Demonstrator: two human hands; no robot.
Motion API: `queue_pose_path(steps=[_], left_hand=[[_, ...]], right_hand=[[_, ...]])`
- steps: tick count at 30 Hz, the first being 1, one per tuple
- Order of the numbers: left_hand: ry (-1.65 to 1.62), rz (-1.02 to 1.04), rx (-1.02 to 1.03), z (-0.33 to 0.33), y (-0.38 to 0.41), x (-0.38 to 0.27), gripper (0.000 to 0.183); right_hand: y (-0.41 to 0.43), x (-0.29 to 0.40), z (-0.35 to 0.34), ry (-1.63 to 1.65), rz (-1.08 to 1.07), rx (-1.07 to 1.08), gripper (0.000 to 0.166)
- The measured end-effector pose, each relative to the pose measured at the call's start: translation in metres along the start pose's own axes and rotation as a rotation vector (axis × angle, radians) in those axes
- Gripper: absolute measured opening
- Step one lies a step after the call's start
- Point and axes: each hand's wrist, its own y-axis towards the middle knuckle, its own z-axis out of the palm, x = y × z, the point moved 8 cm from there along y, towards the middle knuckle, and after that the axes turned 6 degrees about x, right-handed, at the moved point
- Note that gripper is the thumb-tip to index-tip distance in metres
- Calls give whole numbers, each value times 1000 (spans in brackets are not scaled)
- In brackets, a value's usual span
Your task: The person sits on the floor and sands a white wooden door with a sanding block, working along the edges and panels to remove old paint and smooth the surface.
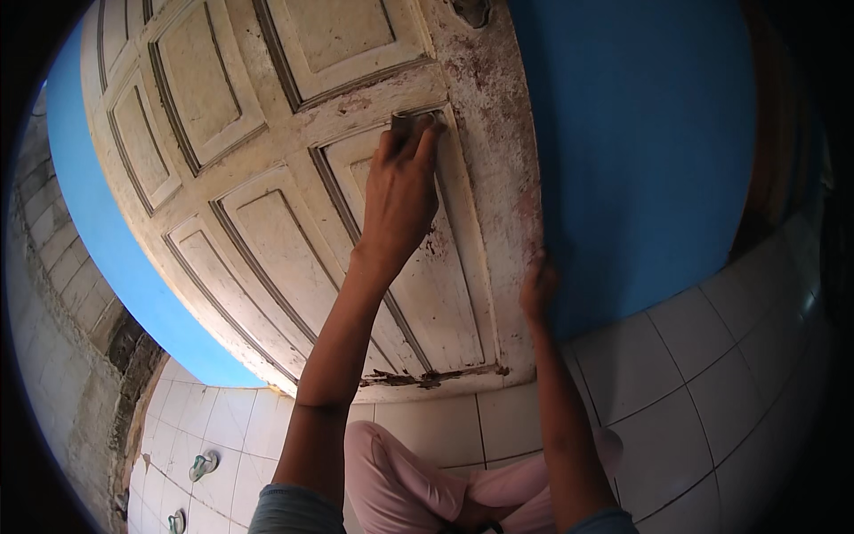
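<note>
A worn white panelled wooden door [293, 137] stands before me, its paint stained and flaking. My left hand [403, 177] presses a small dark folded piece, which looks like sandpaper [400, 123], against the upper edge of a lower door panel [454, 294]. The fingers cover most of that piece. Lower down on the right, my right hand [542, 284] grips the door's free edge, its fingertips partly hidden in shadow. Broken, rotted wood [427, 379] runs along the bottom rail beneath the panel.
A blue wall [640, 147] rises to the right of the door. White floor tiles [667, 427] surround my crossed legs in pink trousers [400, 460]. Two flip-flops [203, 465] lie at lower left, near a rough concrete edge [127, 400]. A hole [472, 10] shows at the door's top right.
</note>
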Motion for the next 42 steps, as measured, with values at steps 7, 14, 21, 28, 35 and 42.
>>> queue_pose_path(steps=[7,14,21,28,35,42], left_hand=[[14,26,7,10,8,-13,47],[-7,48,30,4,-5,-8,56],[12,9,28,4,2,-4,54],[79,78,16,4,10,-16,53],[151,81,111,4,18,-20,44],[284,110,172,7,23,-25,37]], right_hand=[[1,2,-2,-15,-3,-12,52],[1,0,-1,-10,-5,-10,52],[-1,3,-2,-2,-12,-40,50],[-1,4,-2,-14,-5,-19,51],[-2,0,0,-5,2,-28,51],[-4,6,-2,13,69,18,50]])
